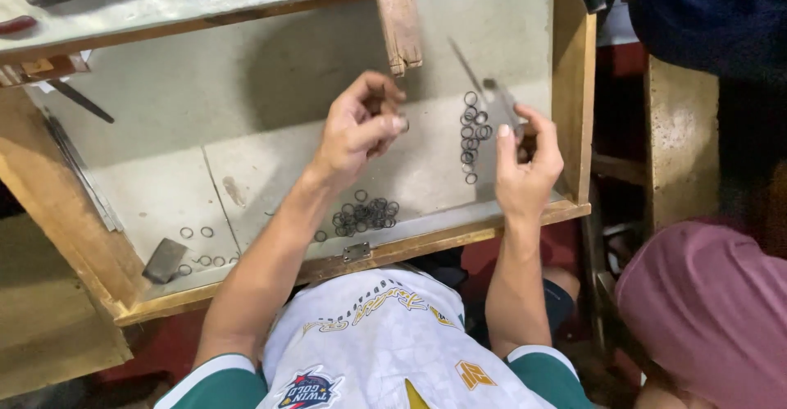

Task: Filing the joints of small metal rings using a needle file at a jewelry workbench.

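Small dark metal rings (473, 134) are lying in a loose column on the pale grey, wood-framed surface (270, 122), its long axis running near to far, directly between the two hands and closer to the right one. The right hand (526, 159) is curling its fingers nearly shut around a slim grey metal tool (502, 102), whose tip is pointing far and left, just beside the top of the column. The left hand (358, 126) is pinching thumb against fingertips, almost closed, on something too small to make out, probably a single ring. Nearer the person, a denser heap of dark rings (365, 214) is sitting close to the near wooden edge, by a small metal hinge (356, 252). Further left, a few scattered rings (201, 249) are resting near a flat dark grey metal piece (164, 260). A worn wooden post (398, 15) is hanging over the far side of the surface. At the right edge, another person in pink cloth (705, 311) is sitting close by.
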